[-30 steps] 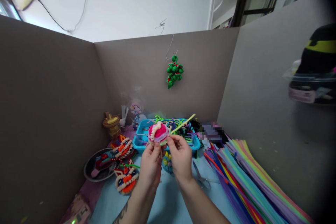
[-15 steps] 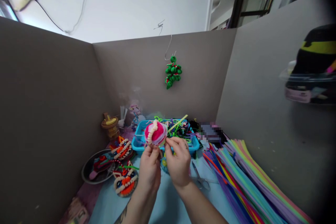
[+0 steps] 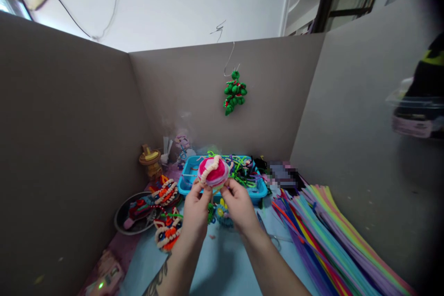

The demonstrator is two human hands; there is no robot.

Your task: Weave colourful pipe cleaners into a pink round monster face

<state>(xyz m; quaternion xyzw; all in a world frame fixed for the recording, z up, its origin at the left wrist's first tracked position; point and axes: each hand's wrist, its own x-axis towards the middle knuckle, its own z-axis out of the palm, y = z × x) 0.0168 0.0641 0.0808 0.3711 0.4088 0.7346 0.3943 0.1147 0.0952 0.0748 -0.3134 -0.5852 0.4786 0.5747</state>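
Both my hands hold up a small round pipe-cleaner craft (image 3: 213, 171), pink and red with a cream fuzzy strip across its top. My left hand (image 3: 194, 210) pinches its lower left edge. My right hand (image 3: 239, 207) pinches its lower right edge, fingers closed. The craft hangs in front of a blue tray (image 3: 187, 184) filled with tangled pipe-cleaner scraps. Below my hands lies a small blue and yellow craft piece (image 3: 222, 212) on the light blue table.
Grey cardboard walls (image 3: 69, 138) enclose the table on three sides. A green pipe-cleaner ornament (image 3: 235, 93) hangs from a hook on the back wall. Finished orange and white crafts (image 3: 166, 233) and a dark dish (image 3: 121, 219) sit left. Scissors (image 3: 268, 233) and a fan of coloured pipe cleaners (image 3: 326, 240) lie right.
The light green pipe cleaner that stuck out to the upper right of the craft no longer shows. The craft has turned in my fingers, its cream strip now lying across the top.
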